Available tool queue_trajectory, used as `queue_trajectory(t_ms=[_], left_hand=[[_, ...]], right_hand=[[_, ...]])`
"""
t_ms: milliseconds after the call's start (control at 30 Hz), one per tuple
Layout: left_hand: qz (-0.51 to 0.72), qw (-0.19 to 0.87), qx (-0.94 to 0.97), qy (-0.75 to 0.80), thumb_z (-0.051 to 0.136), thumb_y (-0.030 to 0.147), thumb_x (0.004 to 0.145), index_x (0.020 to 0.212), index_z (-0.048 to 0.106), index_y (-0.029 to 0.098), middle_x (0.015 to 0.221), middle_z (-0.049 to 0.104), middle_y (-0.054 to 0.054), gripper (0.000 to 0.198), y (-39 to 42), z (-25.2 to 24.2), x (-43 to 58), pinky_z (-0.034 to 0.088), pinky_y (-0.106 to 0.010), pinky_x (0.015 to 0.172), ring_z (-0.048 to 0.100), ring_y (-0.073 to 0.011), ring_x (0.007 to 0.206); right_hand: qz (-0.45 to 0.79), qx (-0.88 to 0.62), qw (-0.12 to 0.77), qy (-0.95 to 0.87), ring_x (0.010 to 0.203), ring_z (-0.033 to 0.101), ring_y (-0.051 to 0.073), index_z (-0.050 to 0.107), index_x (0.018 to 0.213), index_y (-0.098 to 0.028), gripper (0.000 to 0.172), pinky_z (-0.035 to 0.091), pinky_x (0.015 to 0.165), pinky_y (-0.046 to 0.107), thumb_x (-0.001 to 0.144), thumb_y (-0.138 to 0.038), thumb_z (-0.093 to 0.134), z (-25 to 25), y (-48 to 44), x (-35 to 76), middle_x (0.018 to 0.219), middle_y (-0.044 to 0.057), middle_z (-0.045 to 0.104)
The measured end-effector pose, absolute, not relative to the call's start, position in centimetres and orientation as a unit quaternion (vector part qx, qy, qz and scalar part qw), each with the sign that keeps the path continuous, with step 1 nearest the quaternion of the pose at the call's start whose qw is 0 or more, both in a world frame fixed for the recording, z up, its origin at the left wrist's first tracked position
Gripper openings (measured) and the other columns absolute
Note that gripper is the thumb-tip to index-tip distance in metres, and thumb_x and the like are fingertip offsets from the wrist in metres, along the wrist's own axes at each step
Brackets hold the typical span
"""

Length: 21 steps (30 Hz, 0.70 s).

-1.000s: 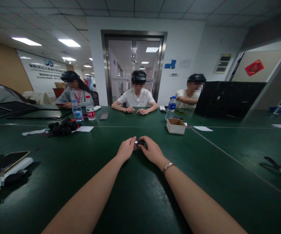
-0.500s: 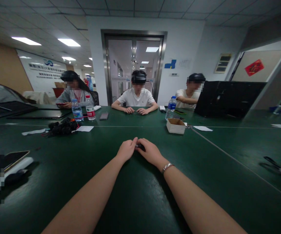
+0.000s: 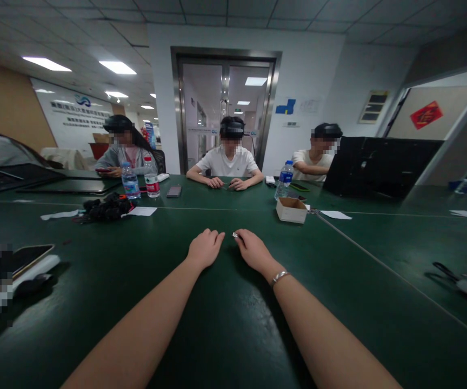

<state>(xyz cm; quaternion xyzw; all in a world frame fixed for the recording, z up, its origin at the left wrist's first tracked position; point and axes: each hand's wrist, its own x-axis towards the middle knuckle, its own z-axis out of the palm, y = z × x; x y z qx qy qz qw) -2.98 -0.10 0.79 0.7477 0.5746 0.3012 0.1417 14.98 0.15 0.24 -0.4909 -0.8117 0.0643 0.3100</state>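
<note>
Centrally, a small, shiny silvery piece, pinched at the fingertips of the right hand, over the smooth green table | left hand: just beside, fingers curled; whether it grasps anything cannot be told | box: pale, rectangular, open-topped, brown within | bottles: clear plastic, round, labelled; contents indistinct

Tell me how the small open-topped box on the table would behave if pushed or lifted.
The box would probably slide rather than roll, being flat-sided and standing on the table. Its low, broad shape suggests it won't tip easily. Its thin-looking, cardboard-like walls hint that it's light and might flex if squeezed.
</note>
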Motion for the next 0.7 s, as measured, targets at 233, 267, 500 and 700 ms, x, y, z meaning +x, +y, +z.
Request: queue_trajectory(t_ms=[233,267,500,700], left_hand=[[0.098,-0.076,0.775,0.619,0.036,0.042,0.086,0.11,0.059,0.021,0.111,0.058,-0.015,0.039,-2.4,1.2,-12.0,0.04,-0.044,0.083,0.051,-0.0311,0.101],[0.078,-0.117,0.759,0.635,0.034,0.043,0.086,0.109,0.06,0.02,0.11,0.058,-0.015,0.041,-3.3,1.4,-14.0,0.039,-0.047,0.084,0.05,-0.0328,0.103],[-0.053,-0.318,0.622,0.714,0.022,0.035,0.087,0.122,0.054,0.015,0.126,0.053,-0.016,0.051,-10.8,1.5,-28.1,0.032,-0.047,0.091,0.04,-0.0343,0.118],[0.0,-0.139,0.574,0.807,0.019,0.051,0.081,0.118,0.055,0.031,0.122,0.06,-0.003,0.056,-11.9,-0.2,-34.7,0.026,-0.047,0.094,0.043,-0.0328,0.117]], right_hand=[[0.132,-0.649,0.295,-0.689,0.087,0.062,0.02,0.06,0.092,-0.018,0.021,0.045,0.078,0.032,0.088,-0.023,0.04,1.5,0.2,23.3,0.094,0.01,0.067],[0.123,-0.655,0.298,-0.683,0.089,0.062,0.02,0.059,0.093,-0.018,0.021,0.045,0.08,0.032,0.088,-0.028,0.042,1.6,-0.2,25.1,0.098,0.01,0.067],[0.063,-0.751,0.201,-0.626,0.071,0.063,0.023,0.052,0.09,-0.022,0.022,0.046,0.063,0.03,0.077,-0.04,0.054,2.8,-5.4,36.7,0.081,0.006,0.066],[0.025,-0.802,0.176,-0.57,0.075,0.066,0.026,0.06,0.095,-0.021,0.034,0.048,0.065,0.032,0.086,-0.045,0.036,3.4,-8.2,40.9,0.083,0.012,0.07]])
